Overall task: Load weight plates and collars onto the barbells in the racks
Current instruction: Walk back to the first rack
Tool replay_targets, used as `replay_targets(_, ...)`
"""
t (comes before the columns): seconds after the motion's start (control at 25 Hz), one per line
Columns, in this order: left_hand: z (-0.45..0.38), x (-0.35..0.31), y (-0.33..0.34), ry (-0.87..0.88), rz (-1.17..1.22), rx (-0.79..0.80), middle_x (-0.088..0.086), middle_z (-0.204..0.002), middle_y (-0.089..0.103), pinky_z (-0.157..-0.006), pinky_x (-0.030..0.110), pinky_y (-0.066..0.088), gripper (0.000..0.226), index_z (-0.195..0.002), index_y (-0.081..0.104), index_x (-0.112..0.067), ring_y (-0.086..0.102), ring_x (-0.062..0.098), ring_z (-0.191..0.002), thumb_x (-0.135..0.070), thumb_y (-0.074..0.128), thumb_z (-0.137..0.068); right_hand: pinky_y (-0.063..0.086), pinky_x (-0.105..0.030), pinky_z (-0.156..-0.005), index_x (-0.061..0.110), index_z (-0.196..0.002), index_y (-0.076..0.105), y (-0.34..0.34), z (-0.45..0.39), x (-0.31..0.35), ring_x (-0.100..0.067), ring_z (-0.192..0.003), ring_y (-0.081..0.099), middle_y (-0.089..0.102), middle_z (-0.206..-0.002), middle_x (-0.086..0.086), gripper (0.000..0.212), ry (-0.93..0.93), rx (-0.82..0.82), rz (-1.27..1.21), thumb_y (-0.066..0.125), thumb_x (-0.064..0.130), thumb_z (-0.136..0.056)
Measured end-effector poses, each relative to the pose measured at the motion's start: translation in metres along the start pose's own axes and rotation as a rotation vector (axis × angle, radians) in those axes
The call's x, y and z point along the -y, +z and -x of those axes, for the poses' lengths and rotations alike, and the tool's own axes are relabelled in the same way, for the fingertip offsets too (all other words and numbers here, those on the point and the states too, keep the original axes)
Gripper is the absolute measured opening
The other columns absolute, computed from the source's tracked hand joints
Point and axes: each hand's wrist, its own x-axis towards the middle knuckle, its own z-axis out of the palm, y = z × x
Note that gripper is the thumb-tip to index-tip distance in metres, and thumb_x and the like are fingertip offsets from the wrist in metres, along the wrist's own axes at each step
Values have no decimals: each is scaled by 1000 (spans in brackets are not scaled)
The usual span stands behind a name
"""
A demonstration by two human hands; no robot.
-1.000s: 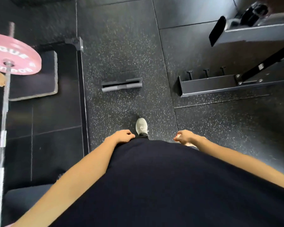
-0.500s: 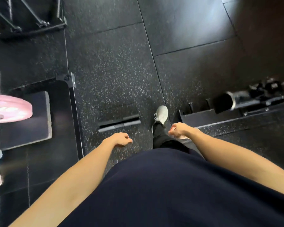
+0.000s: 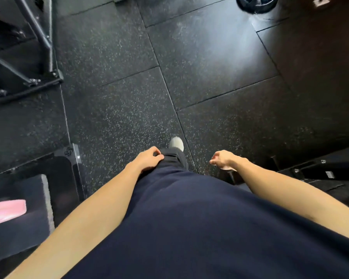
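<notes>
Rubber floor tiles [image 3: 199, 57], black with pale speckles, fill the head view, which looks straight down the person's dark navy shirt [image 3: 189, 228]. Left hand [image 3: 147, 159]: empty, fingers loosely curled, hanging against the dark trouser leg [image 3: 175, 160] at the front of the thigh. Right hand [image 3: 223, 159]: empty, held clear of the body over the floor, fingers loosely curled with the tips drawn near the thumb. Pale shoe [image 3: 176, 142]: its toe shows just beyond the trouser leg, between the two hands. Pink weight plate [image 3: 6, 211]: only an edge shows at the lower left border, blurred, well apart from both hands; the bar it sits on cannot be seen. Black rack frame [image 3: 42, 37]: steel tubes bolted at the upper left. Dark platform pad [image 3: 18, 218]: beneath the pink plate, beside a black corner bracket [image 3: 73, 156]. Second black steel frame [image 3: 320, 170]: low at the right edge. Round black object [image 3: 256, 4]: at the top edge, too cropped to identify
</notes>
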Motion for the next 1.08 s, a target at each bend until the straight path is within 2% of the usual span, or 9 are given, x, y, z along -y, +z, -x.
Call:
replay_targets(0.16, -99, -62, -68, 47, -242, 197, -4, -128, 60, -103, 38, 42, 32, -109, 63, -32, 55, 20, -114, -53, 52, -86, 48, -34, -93, 5, -121, 63, -88, -57, 1, -30, -115, 58, 61, -128, -14, 37, 76, -18, -48, 51, 30, -96)
replay_targets(0.28, -169, -122, -143, 101, -327, 232, -5, -129, 60, -102, 38, 41, 25, -108, 62, -33, 54, 19, -115, -47, 50, -90, 49, -33, -75, 8, -124, 61, -172, -91, 2, -28, -109, 59, 60, -127, -12, 38, 190, -50, -108, 48, 30, -97)
replay_targets(0.4, -229, -183, -217, 175, -456, 217, 1, -136, 58, -103, 33, 41, 32, -119, 62, -26, 54, 22, -121, -44, 50, -96, 50, -35, -70, 5, -108, 66, -246, -119, 3, -30, -103, 62, 64, -113, -13, 32, 249, -107, -187, 48, 26, -93)
replay_targets(0.48, -263, -228, -261, 209, -555, 227, 5, -139, 56, -104, 31, 38, 39, -128, 59, -18, 51, 24, -127, -42, 50, -99, 46, -26, -65, 12, -97, 68, -290, -137, 8, -29, -97, 62, 64, -102, -9, 24, 275, -154, -288, 50, 26, -89)
replay_targets(0.64, -332, -314, -317, 267, -658, 248, 6, -137, 58, -102, 32, 41, 39, -128, 58, -17, 54, 24, -124, -41, 50, -98, 48, -28, -75, 21, -80, 66, -366, -189, 12, -26, -92, 60, 63, -88, 0, 16, 299, -173, -424, 54, 30, -85)
replay_targets(0.68, -345, -333, -324, 276, -677, 266, 6, -135, 59, -100, 31, 42, 39, -128, 58, -17, 55, 24, -122, -40, 50, -97, 49, -30, -78, 21, -81, 67, -383, -201, 12, -26, -94, 60, 61, -86, 2, 17, 297, -167, -450, 54, 31, -85)
replay_targets(0.76, -378, -381, -338, 287, -721, 319, 6, -134, 59, -96, 30, 42, 40, -130, 58, -16, 56, 24, -120, -38, 50, -97, 52, -35, -84, 20, -98, 70, -427, -230, 4, -26, -101, 61, 62, -96, 0, 22, 306, -167, -514, 54, 31, -88)
replay_targets(0.92, -445, -492, -384, 310, -828, 367, 8, -135, 58, -98, 32, 44, 39, -130, 57, -14, 55, 26, -120, -36, 50, -98, 51, -36, -85, 14, -115, 66, -527, -278, -36, -27, -104, 59, 63, -114, -8, 29, 343, -180, -628, 54, 30, -94)
replay_targets(1.08, -504, -608, -448, 377, -819, 251, 3, -126, 64, -94, 31, 46, 33, -116, 64, -20, 58, 22, -111, -37, 53, -90, 46, -30, -83, 12, -120, 64, -633, -306, -74, -28, -114, 57, 62, -126, -10, 32, 376, -235, -667, 55, 30, -95)
